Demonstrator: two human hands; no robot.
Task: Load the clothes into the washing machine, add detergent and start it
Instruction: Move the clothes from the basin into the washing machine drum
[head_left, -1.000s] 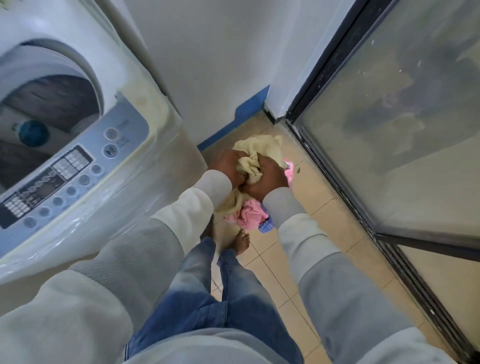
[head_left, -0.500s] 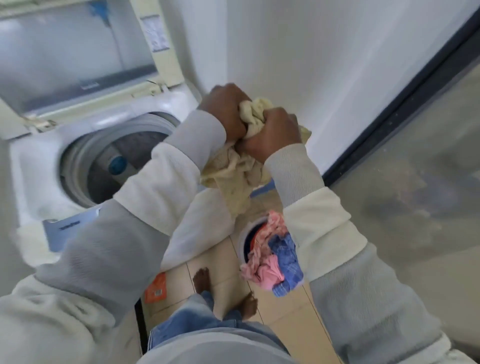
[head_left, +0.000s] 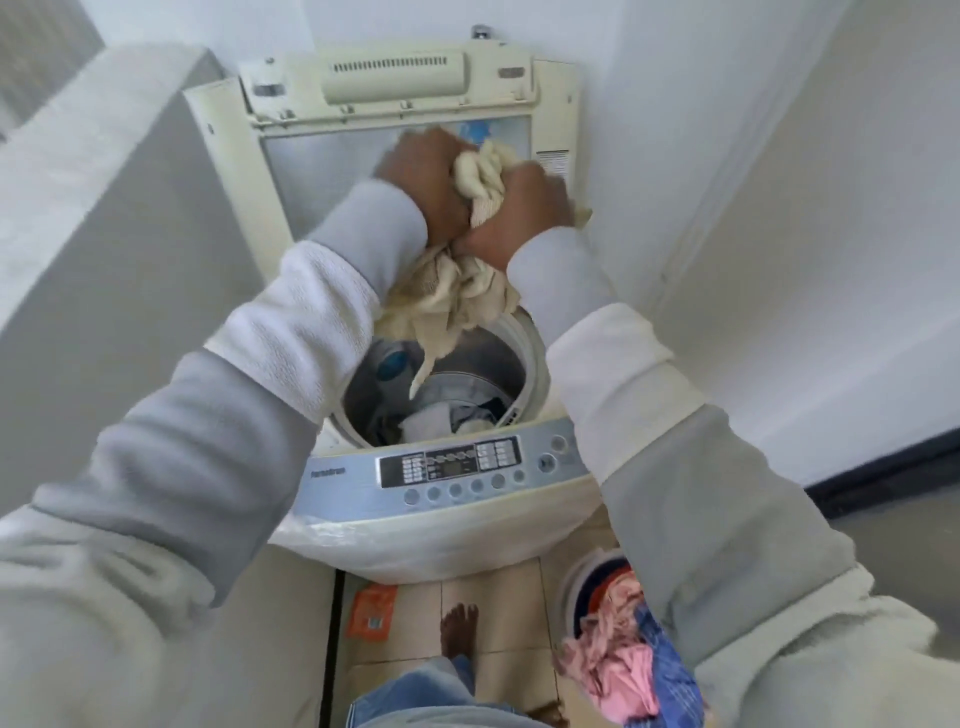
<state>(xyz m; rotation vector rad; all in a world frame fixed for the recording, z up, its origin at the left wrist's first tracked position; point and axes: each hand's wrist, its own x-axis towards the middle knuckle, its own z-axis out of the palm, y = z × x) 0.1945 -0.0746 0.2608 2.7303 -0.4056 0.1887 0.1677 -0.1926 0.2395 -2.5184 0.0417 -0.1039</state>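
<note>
I have both hands raised in the upper middle of the frame, fists side by side and touching. The left hand (head_left: 423, 182) and the right hand (head_left: 514, 213) each clench the same bunched cream cloth (head_left: 457, 296). It bulges out between the knuckles and hangs in folds below the wrists, with one strip dangling over the open drum (head_left: 488, 358) of the washing machine (head_left: 441, 530).

The lid (head_left: 332, 156) stands upright behind my hands. Down in the drum, at centre frame, I can see white and blue clothes (head_left: 436, 421) already lying at the bottom. The control panel (head_left: 447, 467) runs across the machine's front edge just below them.

At lower right a laundry basket (head_left: 571, 587) sits on the tiled floor, holding pink and blue clothes (head_left: 618, 670), partly hidden by my right sleeve. At lower centre an orange packet (head_left: 371, 610) lies on the tiles beside a bare foot (head_left: 460, 631).
</note>
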